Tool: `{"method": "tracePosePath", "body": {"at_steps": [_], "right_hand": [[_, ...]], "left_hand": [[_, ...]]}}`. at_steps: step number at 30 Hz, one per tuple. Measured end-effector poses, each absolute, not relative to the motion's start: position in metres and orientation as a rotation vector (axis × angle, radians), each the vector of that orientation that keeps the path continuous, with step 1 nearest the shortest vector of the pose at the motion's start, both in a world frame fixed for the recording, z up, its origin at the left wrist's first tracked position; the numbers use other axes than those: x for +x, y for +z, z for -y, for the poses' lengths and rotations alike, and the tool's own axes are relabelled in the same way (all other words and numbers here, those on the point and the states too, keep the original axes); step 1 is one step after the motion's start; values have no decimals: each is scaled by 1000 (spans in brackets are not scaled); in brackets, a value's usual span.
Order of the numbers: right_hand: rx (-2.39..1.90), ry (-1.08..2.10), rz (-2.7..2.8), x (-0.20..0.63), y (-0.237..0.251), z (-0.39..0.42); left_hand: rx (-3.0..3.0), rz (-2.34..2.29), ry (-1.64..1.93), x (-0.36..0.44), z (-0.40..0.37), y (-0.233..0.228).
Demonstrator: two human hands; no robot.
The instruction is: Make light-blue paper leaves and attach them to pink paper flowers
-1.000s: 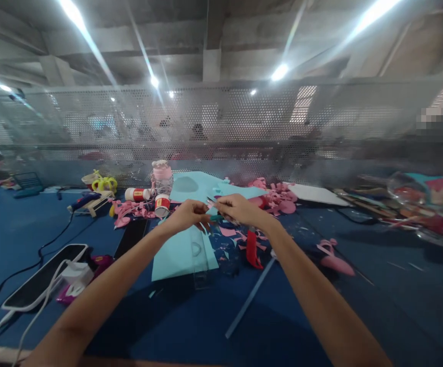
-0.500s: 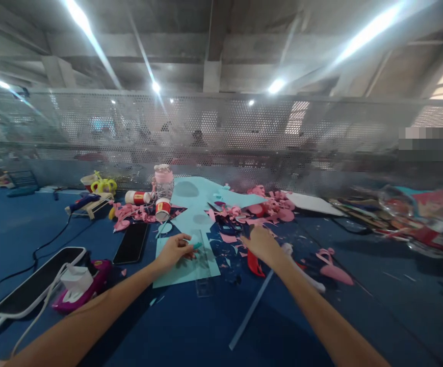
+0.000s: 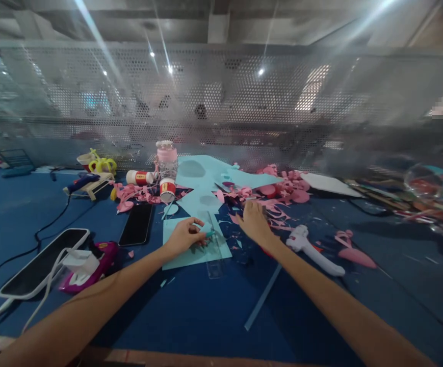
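Note:
My left hand (image 3: 185, 235) rests on a light blue paper sheet (image 3: 179, 255) and pinches a small teal-handled tool, probably scissors (image 3: 208, 234), against it. A clear ruler (image 3: 214, 250) lies across the same sheet. Flat and palm down, my right hand (image 3: 254, 221) lies among pink paper scraps (image 3: 278, 196), fingers spread, nothing visibly in it. More light blue paper (image 3: 202, 176) is spread behind both hands. A white glue gun (image 3: 313, 251) lies just right of my right forearm.
A black phone (image 3: 137, 224), a pink-capped bottle (image 3: 166, 160) and red-and-white cups (image 3: 167, 189) sit to the left. A dark tablet (image 3: 41, 262) with white charger and cables is near left. A perforated metal screen (image 3: 221, 102) bounds the blue table's far side. Clutter fills the right.
Both hands came down from mid-air, where they held something together. The left hand lowered onto the blue sheet; the right hand moved right and forward into the pink scraps. The view tilted down.

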State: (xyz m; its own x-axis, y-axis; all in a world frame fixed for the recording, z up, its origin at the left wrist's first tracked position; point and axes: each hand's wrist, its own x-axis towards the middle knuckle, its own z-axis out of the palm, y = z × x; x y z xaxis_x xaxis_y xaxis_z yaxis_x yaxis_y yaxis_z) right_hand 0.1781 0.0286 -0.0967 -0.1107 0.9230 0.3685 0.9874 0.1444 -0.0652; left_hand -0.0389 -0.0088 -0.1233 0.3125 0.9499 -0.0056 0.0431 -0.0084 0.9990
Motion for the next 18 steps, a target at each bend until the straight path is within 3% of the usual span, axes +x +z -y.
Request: {"method": "tracePosePath", "body": {"at_steps": [11,16,18], "right_hand": [[-1968,607,2136,192,-56,-103],[-1719,1048,2018,212,-43,-68],[-1385,1374,1675,219,-44,-49]], "left_hand": [[1350,-947,968,-43,7,-123],[1278,-917,1033,-42,4,-127],[1255,-905,1080,-42,2,-129]]}}
